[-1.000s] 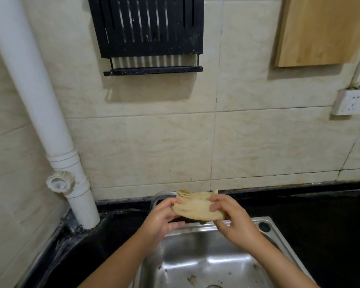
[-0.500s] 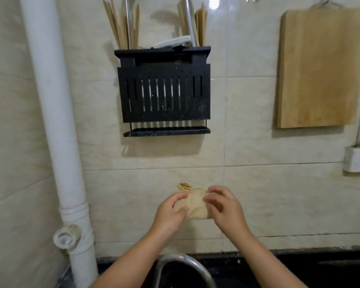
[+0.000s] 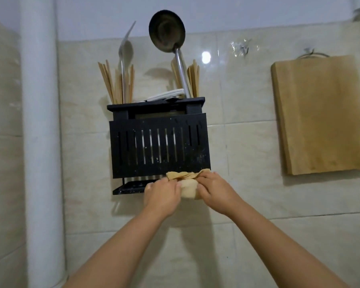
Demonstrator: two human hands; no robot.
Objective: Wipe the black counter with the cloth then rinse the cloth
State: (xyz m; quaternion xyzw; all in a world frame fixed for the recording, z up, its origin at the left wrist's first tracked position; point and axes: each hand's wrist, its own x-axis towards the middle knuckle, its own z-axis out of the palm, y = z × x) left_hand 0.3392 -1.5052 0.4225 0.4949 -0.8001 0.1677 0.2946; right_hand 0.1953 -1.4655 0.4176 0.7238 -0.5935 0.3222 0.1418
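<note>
Two bare hands raised in front of the tiled wall, one crumpled tan cloth (image 3: 186, 185) held between them. Left hand (image 3: 162, 193) curled round the cloth's left end, right hand (image 3: 214, 191) curled round its right end; each grip closed on the fabric, fingers wrapped, with a ruffled edge of cloth sticking up above the knuckles. Cloth held up against the lower right edge of one black slotted wall-mounted utensil rack (image 3: 158, 146), just above its black drip shelf (image 3: 129, 188); whether touching the rack, cannot tell.

In the rack, standing upright: two bunches of pale wooden chopsticks, one at the left (image 3: 115, 84) and one at the right (image 3: 192, 80); one dark metal ladle (image 3: 167, 31) with a steel handle, bowl uppermost; one grey spatula-like utensil (image 3: 125, 53), blurred. One white flat item (image 3: 167, 94) lying across the rack's top.

To the left, one white vertical plastic pipe (image 3: 40, 121) running down the wall. To the right, one rectangular wooden cutting board (image 3: 320, 115) hanging from a wire loop.
</note>
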